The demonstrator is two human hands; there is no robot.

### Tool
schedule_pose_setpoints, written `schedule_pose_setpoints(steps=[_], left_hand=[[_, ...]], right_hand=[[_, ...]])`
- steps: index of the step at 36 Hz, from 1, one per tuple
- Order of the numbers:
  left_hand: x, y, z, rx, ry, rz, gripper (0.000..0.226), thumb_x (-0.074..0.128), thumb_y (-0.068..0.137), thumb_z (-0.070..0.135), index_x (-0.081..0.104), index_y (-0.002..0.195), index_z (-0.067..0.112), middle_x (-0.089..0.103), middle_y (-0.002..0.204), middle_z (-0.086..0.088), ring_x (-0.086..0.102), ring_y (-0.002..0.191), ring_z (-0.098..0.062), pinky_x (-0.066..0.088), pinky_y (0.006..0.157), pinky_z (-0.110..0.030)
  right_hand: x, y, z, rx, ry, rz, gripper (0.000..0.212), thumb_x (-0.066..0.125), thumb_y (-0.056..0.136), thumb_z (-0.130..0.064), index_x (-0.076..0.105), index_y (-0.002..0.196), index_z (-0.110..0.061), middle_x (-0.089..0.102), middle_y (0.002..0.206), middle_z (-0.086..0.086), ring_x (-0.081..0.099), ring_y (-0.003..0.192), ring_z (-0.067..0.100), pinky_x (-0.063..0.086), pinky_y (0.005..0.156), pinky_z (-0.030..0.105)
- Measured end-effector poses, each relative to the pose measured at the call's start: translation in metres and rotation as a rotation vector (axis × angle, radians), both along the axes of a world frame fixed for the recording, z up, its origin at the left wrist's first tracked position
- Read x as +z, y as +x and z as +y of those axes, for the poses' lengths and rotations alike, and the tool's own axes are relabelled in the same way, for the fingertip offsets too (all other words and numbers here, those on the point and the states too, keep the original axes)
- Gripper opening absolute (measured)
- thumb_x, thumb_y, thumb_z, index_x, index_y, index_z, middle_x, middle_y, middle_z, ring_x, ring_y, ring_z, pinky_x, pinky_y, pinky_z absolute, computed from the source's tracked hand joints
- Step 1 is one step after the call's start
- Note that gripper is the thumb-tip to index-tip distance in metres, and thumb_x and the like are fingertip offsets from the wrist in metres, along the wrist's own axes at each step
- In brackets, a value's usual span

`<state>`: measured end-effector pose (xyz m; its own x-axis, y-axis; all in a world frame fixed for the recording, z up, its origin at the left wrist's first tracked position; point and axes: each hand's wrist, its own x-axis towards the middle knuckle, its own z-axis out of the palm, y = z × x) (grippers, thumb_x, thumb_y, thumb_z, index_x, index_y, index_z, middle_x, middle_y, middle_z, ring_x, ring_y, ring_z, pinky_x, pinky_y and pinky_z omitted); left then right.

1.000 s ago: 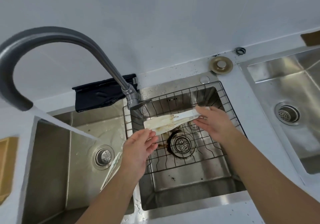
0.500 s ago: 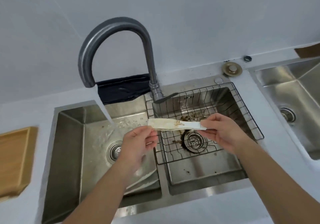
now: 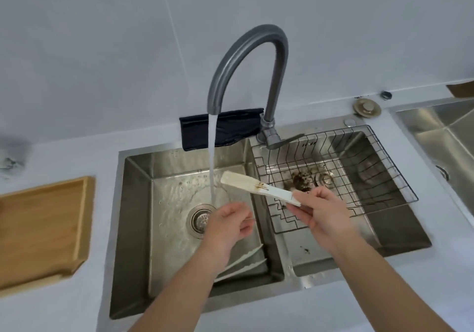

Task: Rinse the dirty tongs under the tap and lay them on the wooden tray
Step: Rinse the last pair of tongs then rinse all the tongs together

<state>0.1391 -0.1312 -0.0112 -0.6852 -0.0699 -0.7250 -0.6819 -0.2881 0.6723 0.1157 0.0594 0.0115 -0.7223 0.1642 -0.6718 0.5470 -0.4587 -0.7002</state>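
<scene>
The white tongs, stained brown near their middle, are held by one end in my right hand over the divider between the two basins. Their free tip reaches left, right next to the water stream falling from the grey gooseneck tap. My left hand hovers below the tongs over the left basin, fingers loosely curled, holding nothing. The wooden tray lies on the counter at the left.
A wire rack with brown residue sits in the right basin. White plates lean in the left basin's near corner. A dark cloth hangs behind the tap. Another sink is at the far right.
My left hand has let go of the tongs and dropped lower. My right hand has swung the tongs' tip left toward the running water. The view has shifted left.
</scene>
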Motion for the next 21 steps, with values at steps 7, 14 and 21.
schedule_pose_setpoints(steps=[7, 14, 21], left_hand=[[0.008, -0.003, 0.009, 0.096, 0.149, 0.068, 0.018, 0.071, 0.09, 0.009, 0.068, 0.109, 0.01, 0.075, 0.104, -0.009, 0.072, 0.098, -0.019, 0.058, 0.085, -0.031], [0.007, -0.005, -0.008, 0.146, 0.133, 0.116, 0.012, 0.074, 0.086, 0.004, 0.068, 0.095, 0.008, 0.076, 0.095, -0.009, 0.073, 0.088, -0.018, 0.058, 0.075, -0.028], [0.004, -0.01, -0.028, 0.065, 0.142, 0.142, 0.015, 0.074, 0.086, 0.004, 0.069, 0.101, 0.004, 0.076, 0.09, -0.008, 0.073, 0.079, -0.016, 0.058, 0.071, -0.026]], right_hand=[[-0.001, 0.02, -0.037, -0.033, -0.031, 0.013, 0.03, 0.069, 0.085, 0.009, 0.048, 0.07, -0.008, 0.064, 0.079, 0.017, 0.072, 0.077, 0.026, 0.065, 0.072, 0.035], [0.004, 0.034, -0.058, 0.092, -0.026, -0.005, 0.021, 0.067, 0.089, 0.005, 0.064, 0.11, 0.005, 0.067, 0.108, 0.023, 0.07, 0.095, 0.028, 0.064, 0.078, 0.032], [0.013, 0.025, -0.064, 0.446, 0.067, -0.057, 0.021, 0.062, 0.096, -0.006, 0.066, 0.116, 0.001, 0.07, 0.089, 0.015, 0.062, 0.063, 0.02, 0.055, 0.059, 0.03]])
